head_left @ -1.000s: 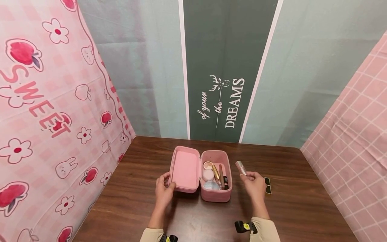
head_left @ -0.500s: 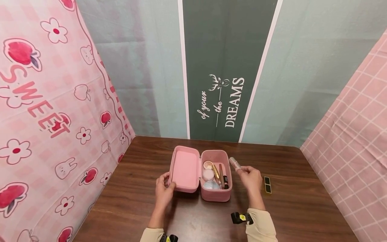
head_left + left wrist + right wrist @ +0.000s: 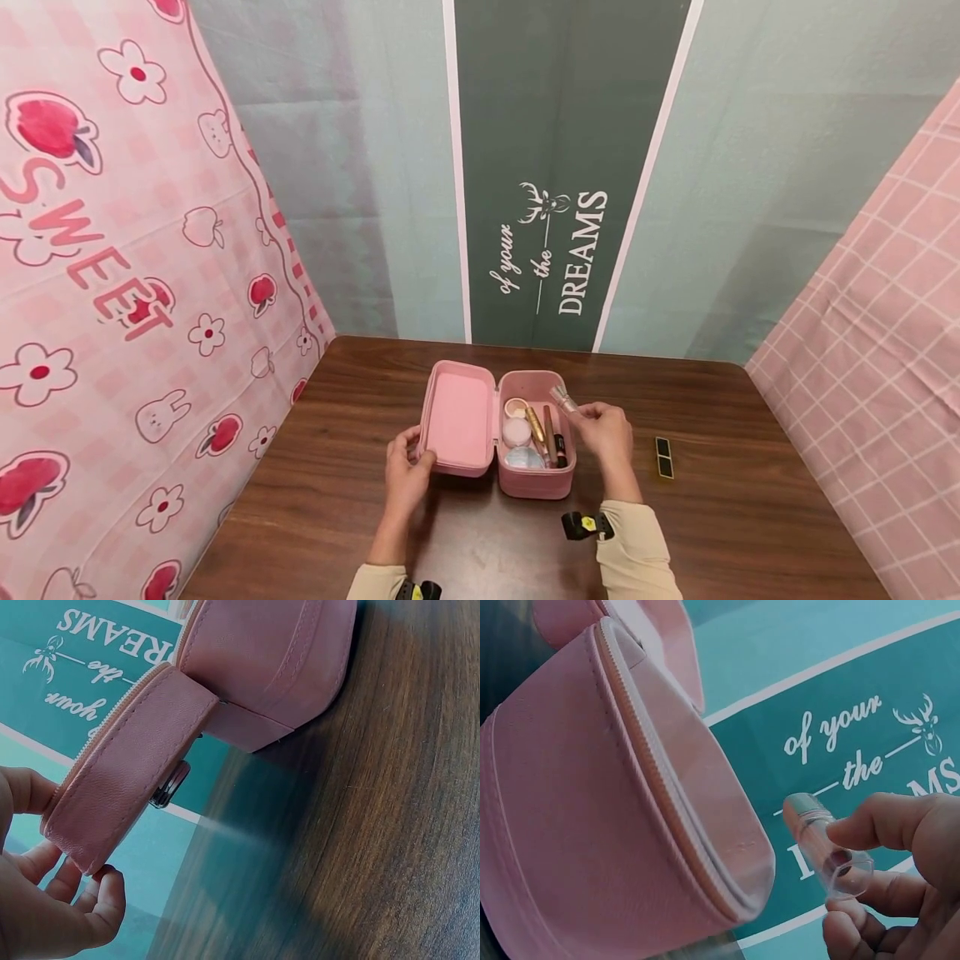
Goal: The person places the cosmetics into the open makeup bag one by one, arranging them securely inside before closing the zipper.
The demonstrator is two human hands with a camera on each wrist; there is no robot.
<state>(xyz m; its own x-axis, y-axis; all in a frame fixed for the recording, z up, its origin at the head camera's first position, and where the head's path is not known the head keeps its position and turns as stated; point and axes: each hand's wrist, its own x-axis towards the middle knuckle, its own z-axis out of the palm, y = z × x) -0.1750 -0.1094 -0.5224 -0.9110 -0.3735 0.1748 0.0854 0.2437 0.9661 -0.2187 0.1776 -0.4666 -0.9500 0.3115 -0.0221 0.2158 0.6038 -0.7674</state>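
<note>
A pink zip-up makeup case (image 3: 535,487) stands unfastened on the table, its lid (image 3: 459,417) swung out to the left. My left hand (image 3: 408,473) holds the lid's outer edge, thumb on one side and fingers beneath, as the left wrist view (image 3: 64,900) confirms. Between the thumb and fingers of my right hand (image 3: 606,431) is a lipstick with a clear cap (image 3: 829,851), tilted over the case's right rim. Inside the case lie a round pink jar (image 3: 516,432), a small round compact (image 3: 515,408), a gold tube (image 3: 536,425), a brown pencil-like stick (image 3: 550,433) and a black-capped tube (image 3: 560,451).
A small black item with gold edging (image 3: 663,457) lies on the wooden table (image 3: 720,517) to the right. Printed cloths hang behind the table and along both sides. A metal clasp (image 3: 171,784) hangs near the case's hinge side.
My right hand has carried the lipstick leftward, from beside the case to over its right rim. My left hand has stayed on the lid.
</note>
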